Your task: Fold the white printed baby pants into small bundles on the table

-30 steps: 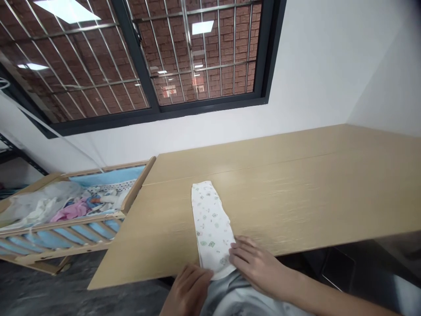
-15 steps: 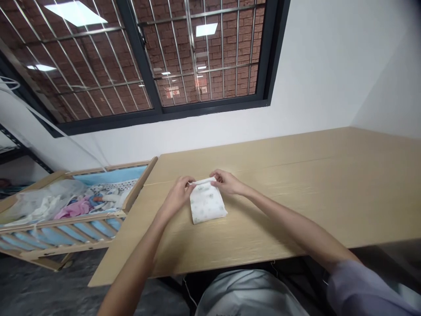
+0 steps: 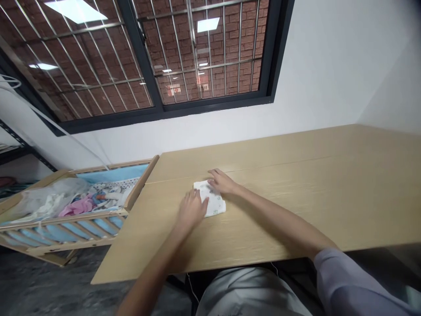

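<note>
A small folded white cloth [image 3: 215, 205] with faint little prints lies flat on the wooden table [image 3: 279, 206]. My left hand [image 3: 193, 208] rests over its left edge, fingers stretched forward and thumb apart on the cloth. At the cloth's upper right corner is my right hand [image 3: 222, 181], its fingers spread and partly past the far edge. Neither hand grips the cloth. Parts of its left and right sides are hidden under the hands.
On the left stands a wooden crib [image 3: 141, 184] with blue lining. Inside it are a pink cloth [image 3: 78, 205], other fabrics and a clear plastic bag [image 3: 54, 193]. Behind the table are a white wall [image 3: 315, 74] and a barred window [image 3: 210, 57].
The cloth has become shorter, its far part folded toward me. My left hand has come back from the far edge onto the cloth's left side; both hands have let go and opened.
</note>
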The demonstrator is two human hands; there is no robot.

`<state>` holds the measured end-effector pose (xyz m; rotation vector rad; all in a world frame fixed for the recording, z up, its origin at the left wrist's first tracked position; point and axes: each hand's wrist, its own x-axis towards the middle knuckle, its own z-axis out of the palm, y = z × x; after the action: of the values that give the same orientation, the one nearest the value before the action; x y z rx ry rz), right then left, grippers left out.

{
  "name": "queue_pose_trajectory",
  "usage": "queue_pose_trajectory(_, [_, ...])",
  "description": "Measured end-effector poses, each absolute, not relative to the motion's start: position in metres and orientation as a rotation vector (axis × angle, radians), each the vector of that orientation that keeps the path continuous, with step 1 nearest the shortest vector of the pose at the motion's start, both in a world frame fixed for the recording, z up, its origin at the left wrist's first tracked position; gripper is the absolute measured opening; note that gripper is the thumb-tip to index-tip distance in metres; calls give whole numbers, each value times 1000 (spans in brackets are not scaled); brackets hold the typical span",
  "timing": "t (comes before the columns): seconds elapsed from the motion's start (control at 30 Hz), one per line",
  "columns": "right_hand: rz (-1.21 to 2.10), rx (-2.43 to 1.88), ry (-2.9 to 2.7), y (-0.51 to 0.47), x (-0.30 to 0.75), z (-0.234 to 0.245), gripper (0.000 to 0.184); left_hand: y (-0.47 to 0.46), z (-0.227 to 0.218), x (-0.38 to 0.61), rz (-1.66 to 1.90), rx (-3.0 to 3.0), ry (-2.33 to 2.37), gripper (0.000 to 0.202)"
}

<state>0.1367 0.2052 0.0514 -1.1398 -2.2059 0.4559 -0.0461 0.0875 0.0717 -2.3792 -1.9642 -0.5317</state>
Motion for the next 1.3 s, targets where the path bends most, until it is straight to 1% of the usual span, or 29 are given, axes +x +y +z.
queue_pose_trajectory(0.07, [356, -948, -2389, 182, 130, 60, 62, 51, 57, -37, -451, -2382, -1848, 54])
queue_pose_trajectory(0.13, [371, -719, -2580, 159, 119, 61, 63, 23, 39, -28, -382, -2342, -1825, 59])
queue_pose_trajectory(0.23, [448, -414, -2765, 136, 103, 50, 61, 4, 17, -20, -311, -2285, -1878, 58])
queue_pose_trajectory(0.3, [515, -357, -2821, 133, 97, 38, 62, 1, 7, -19, -302, -2270, -1890, 56])
queue_pose_trajectory(0.4, [595, -452, -2854, 146, 95, 22, 63, 2, 0, -23, -358, -2269, -1864, 56])
queue_pose_trajectory(0.5, [577, -605, -2828, 172, 96, 15, 64, 3, -3, -30, -411, -2291, -1834, 60])
queue_pose_trajectory(0.63, [542, -717, -2729, 211, 99, 15, 61, 3, -5, -34, -423, -2310, -1830, 61])
queue_pose_trajectory(0.73, [535, -806, -2659, 233, 101, 14, 62, 3, -6, -34, -410, -2318, -1833, 62])
queue_pose_trajectory(0.83, [542, -864, -2624, 243, 101, 13, 63, 2, -6, -32, -401, -2316, -1837, 63])
queue_pose_trajectory(0.93, [517, -828, -2619, 238, 103, 17, 64, 3, -3, -32, -390, -2311, -1848, 62])
queue_pose_trajectory(1.0, [476, -826, -2578, 227, 110, 25, 63, 6, 2, -37, -384, -2331, -1846, 57])
queue_pose_trajectory(1.13, [360, -842, -2465, 189, 137, 48, 54, 17, 19, -59, -373, -2426, -1768, 37])
queue_pose_trajectory(1.23, [325, -778, -2549, 154, 161, 57, 45, 25, 32, -78, -333, -2533, -1644, 31])
queue_pose_trajectory(1.3, [318, -766, -2628, 134, 173, 55, 40, 31, 37, -88, -320, -2600, -1572, 29])
